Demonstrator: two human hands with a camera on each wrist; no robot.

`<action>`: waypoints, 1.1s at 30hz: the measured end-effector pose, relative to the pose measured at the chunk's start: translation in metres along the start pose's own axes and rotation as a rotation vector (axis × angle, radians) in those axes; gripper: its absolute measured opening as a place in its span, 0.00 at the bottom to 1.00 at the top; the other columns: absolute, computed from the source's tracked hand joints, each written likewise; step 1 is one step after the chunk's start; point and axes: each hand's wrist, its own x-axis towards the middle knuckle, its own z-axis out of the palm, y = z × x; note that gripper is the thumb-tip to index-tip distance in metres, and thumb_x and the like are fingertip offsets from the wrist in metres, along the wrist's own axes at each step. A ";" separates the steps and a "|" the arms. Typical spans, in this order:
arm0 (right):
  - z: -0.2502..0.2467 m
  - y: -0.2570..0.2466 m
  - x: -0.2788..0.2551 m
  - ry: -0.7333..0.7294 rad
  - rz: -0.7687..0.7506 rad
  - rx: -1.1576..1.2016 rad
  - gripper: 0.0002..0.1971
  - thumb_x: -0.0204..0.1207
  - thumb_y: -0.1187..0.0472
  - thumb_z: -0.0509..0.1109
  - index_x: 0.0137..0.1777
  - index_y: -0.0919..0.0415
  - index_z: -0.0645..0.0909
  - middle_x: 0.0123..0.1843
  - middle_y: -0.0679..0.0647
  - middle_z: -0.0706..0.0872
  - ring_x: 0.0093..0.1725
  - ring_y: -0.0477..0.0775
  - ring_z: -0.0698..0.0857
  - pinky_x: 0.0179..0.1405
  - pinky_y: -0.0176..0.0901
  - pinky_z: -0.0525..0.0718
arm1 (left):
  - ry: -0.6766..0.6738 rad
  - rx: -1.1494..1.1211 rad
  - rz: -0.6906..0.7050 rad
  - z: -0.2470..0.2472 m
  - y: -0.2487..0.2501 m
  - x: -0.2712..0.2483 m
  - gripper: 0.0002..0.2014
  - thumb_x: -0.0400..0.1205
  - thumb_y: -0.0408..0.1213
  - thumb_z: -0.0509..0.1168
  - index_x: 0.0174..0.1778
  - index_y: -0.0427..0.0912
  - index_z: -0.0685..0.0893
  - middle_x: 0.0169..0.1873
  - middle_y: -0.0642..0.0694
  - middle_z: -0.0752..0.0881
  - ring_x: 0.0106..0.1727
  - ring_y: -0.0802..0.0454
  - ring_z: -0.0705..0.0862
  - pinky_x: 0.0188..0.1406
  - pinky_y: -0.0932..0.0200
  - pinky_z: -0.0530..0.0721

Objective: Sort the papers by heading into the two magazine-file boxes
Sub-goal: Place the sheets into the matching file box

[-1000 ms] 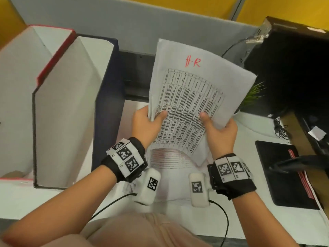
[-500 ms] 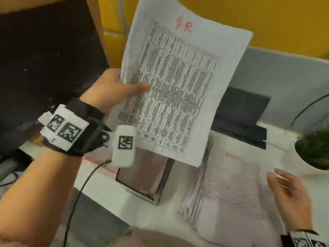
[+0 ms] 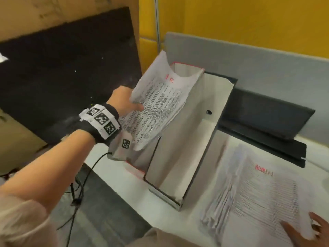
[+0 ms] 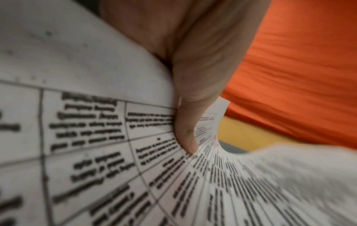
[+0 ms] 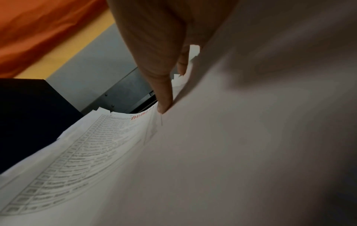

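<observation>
My left hand (image 3: 132, 106) pinches a printed sheet (image 3: 160, 107) headed "HR" in red, thumb (image 4: 186, 137) on its printed face (image 4: 86, 122). The sheet curls and hangs over the mouth of the red-edged file box (image 3: 188, 68), the farther left of two. The dark-edged file box (image 3: 204, 125) stands just right of it, and I see no papers inside. A fanned stack of papers (image 3: 258, 196) with a red heading lies flat on the desk to the right. My right hand (image 3: 302, 232) rests on the stack's near corner with straight fingers (image 5: 164, 97) on the top sheet (image 5: 96, 145).
A black panel (image 3: 67, 68) stands at the left beyond the desk edge. A grey partition (image 3: 267, 68) and a dark flat device (image 3: 267, 120) lie behind the boxes. A cable (image 3: 76, 189) hangs off the desk's left edge near my forearm.
My right hand let go of the HR sheet and came down onto the stack. My left hand alone carried the sheet left and lowered it over the red-edged box.
</observation>
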 end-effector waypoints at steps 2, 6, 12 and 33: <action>0.007 0.010 0.000 0.003 -0.004 0.075 0.41 0.51 0.69 0.86 0.65 0.62 0.70 0.66 0.71 0.78 0.58 0.57 0.83 0.61 0.37 0.81 | 0.001 0.056 0.040 0.018 0.000 0.001 0.22 0.69 0.39 0.78 0.56 0.35 0.83 0.49 0.39 0.85 0.47 0.44 0.82 0.43 0.56 0.76; 0.013 0.022 0.017 -0.108 0.071 0.167 0.46 0.43 0.83 0.82 0.66 0.72 0.72 0.62 0.80 0.77 0.59 0.79 0.75 0.51 0.15 0.62 | -0.031 0.184 0.093 0.051 -0.002 0.007 0.15 0.74 0.32 0.72 0.56 0.33 0.83 0.53 0.33 0.85 0.55 0.36 0.83 0.45 0.54 0.77; 0.009 0.025 0.007 -0.247 0.111 0.284 0.42 0.45 0.50 0.89 0.60 0.50 0.72 0.59 0.61 0.83 0.48 0.54 0.82 0.44 0.12 0.73 | -0.204 0.358 0.042 0.094 -0.012 0.016 0.18 0.79 0.26 0.61 0.67 0.36 0.74 0.60 0.34 0.82 0.62 0.35 0.81 0.59 0.47 0.79; -0.015 -0.019 -0.009 -0.021 0.013 -0.079 0.43 0.51 0.60 0.88 0.68 0.67 0.75 0.60 0.72 0.82 0.62 0.74 0.78 0.67 0.68 0.74 | 0.173 -0.395 0.566 0.046 0.121 -0.042 0.08 0.81 0.31 0.62 0.53 0.41 0.84 0.47 0.52 0.84 0.46 0.61 0.82 0.44 0.76 0.78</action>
